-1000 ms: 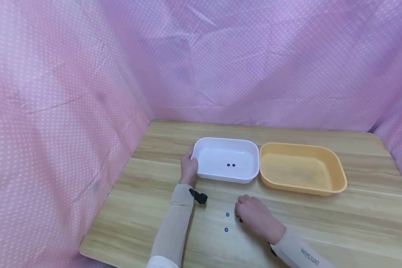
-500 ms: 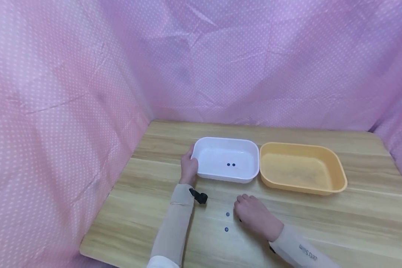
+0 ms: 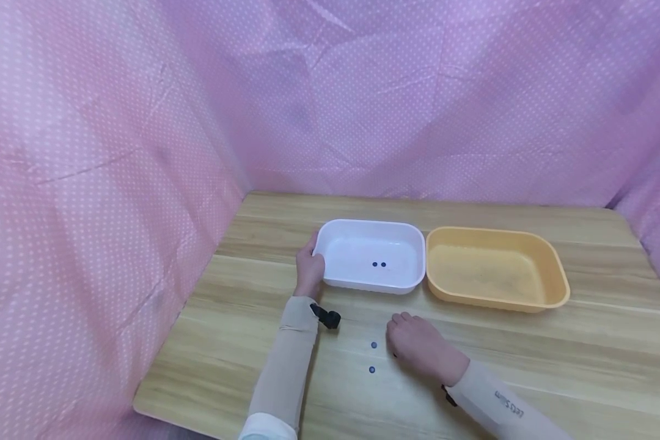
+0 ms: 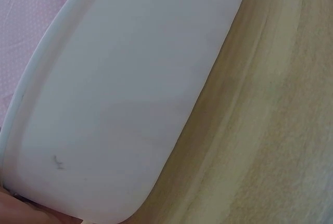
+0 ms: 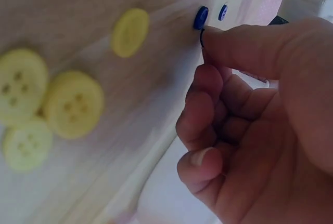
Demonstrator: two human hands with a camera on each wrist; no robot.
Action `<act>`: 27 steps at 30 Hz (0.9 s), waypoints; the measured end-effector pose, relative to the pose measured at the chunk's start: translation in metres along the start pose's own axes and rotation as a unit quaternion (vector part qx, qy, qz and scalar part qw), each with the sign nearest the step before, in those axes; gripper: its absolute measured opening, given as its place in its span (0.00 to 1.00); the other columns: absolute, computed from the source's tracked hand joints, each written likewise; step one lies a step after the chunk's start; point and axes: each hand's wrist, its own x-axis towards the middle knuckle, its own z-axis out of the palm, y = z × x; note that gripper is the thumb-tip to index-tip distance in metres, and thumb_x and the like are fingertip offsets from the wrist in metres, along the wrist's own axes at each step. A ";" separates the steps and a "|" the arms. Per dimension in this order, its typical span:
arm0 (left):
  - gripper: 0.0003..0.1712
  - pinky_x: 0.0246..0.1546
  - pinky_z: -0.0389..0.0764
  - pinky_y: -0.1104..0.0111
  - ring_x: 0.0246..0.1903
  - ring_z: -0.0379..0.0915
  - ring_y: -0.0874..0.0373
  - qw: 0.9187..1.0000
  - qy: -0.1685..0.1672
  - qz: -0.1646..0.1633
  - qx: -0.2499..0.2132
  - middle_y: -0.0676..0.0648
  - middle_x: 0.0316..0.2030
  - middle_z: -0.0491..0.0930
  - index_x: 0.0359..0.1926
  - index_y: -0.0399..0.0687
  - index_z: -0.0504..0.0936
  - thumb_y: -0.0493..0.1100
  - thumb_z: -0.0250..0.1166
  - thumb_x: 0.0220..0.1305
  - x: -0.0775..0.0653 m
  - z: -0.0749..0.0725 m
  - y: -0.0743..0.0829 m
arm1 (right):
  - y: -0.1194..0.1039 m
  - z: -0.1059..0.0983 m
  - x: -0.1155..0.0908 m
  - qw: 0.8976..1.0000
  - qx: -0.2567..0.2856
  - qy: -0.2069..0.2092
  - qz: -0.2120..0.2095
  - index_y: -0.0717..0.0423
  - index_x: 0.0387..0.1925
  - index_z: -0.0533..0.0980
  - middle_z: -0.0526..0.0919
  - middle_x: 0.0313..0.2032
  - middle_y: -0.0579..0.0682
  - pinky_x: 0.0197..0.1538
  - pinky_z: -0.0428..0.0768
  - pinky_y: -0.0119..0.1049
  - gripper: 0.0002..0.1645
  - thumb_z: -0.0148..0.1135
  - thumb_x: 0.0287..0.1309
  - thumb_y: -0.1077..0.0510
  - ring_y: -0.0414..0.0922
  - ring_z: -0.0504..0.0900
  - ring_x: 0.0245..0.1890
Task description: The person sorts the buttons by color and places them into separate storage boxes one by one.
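My left hand (image 3: 310,271) grips the left end of a white plastic tub (image 3: 370,287), thumb at the rim. In the left wrist view the tub's wall (image 4: 125,78) fills much of the picture, with a bit of the hand (image 4: 23,212) at the lower corner. Two small dark buttons (image 3: 379,264) lie in the tub. Just over the table, my right hand (image 3: 420,348) pinches a dark blue button (image 5: 202,38) between thumb and forefinger, its other fingers curled. Beyond it, two blue buttons (image 5: 201,17) show in the right wrist view.
An orange-yellow tub (image 3: 489,269) stands close against the white tub's right side. Two dark buttons (image 3: 374,345) lie on the wooden table (image 3: 242,342) left of the right hand. Several yellow four-hole buttons (image 5: 74,104) lie near that hand. Pink dotted cloth (image 3: 352,110) hangs behind.
The head view has tilted slightly, so everything sits a little higher. The dark buttons beside my right hand are now mostly covered by it. The left hand keeps its grip.
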 end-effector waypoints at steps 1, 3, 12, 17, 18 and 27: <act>0.42 0.69 0.57 0.63 0.71 0.51 0.58 1.000 0.000 0.001 0.001 0.56 0.72 0.59 0.72 0.53 0.63 0.22 0.43 0.57 0.000 0.000 0.000 | 0.001 0.001 0.000 1.000 0.011 -0.001 0.003 0.60 0.32 0.78 0.75 0.27 0.46 0.36 0.78 0.40 0.04 0.61 0.57 0.62 0.44 0.71 0.30; 0.42 0.69 0.57 0.63 0.71 0.51 0.57 1.000 0.002 0.004 0.000 0.55 0.72 0.59 0.71 0.52 0.63 0.21 0.43 0.57 0.000 0.000 0.000 | 0.004 0.002 0.001 1.000 0.029 -0.001 0.008 0.57 0.31 0.77 0.73 0.26 0.44 0.36 0.78 0.39 0.04 0.61 0.58 0.60 0.42 0.71 0.30; 0.43 0.69 0.57 0.62 0.71 0.50 0.57 1.000 0.000 -0.005 0.005 0.56 0.72 0.58 0.72 0.54 0.62 0.21 0.43 0.56 -0.001 0.000 0.000 | 0.008 0.005 0.000 0.998 0.055 0.007 -0.005 0.53 0.29 0.75 0.71 0.25 0.41 0.33 0.76 0.37 0.04 0.59 0.60 0.59 0.40 0.71 0.29; 0.43 0.69 0.57 0.62 0.71 0.51 0.56 1.000 0.006 0.003 0.006 0.54 0.72 0.59 0.71 0.53 0.63 0.21 0.43 0.55 -0.002 0.000 0.000 | 0.007 0.002 0.000 0.998 0.056 0.015 -0.008 0.51 0.27 0.75 0.71 0.25 0.41 0.32 0.75 0.36 0.05 0.61 0.58 0.60 0.40 0.71 0.29; 0.43 0.69 0.57 0.62 0.71 0.51 0.56 1.000 0.005 0.004 0.006 0.54 0.72 0.59 0.71 0.52 0.63 0.21 0.43 0.55 -0.002 -0.001 0.000 | 0.006 0.002 0.000 0.998 0.054 0.015 -0.008 0.51 0.27 0.75 0.71 0.25 0.40 0.32 0.75 0.36 0.05 0.61 0.58 0.59 0.40 0.71 0.29; 0.38 0.70 0.55 0.62 0.72 0.49 0.56 1.000 0.003 0.001 0.005 0.54 0.72 0.58 0.72 0.52 0.62 0.24 0.43 0.62 -0.001 0.000 -0.001 | 0.004 -0.003 0.001 0.998 0.052 0.021 -0.008 0.50 0.26 0.75 0.70 0.24 0.39 0.31 0.73 0.35 0.06 0.63 0.58 0.60 0.39 0.70 0.28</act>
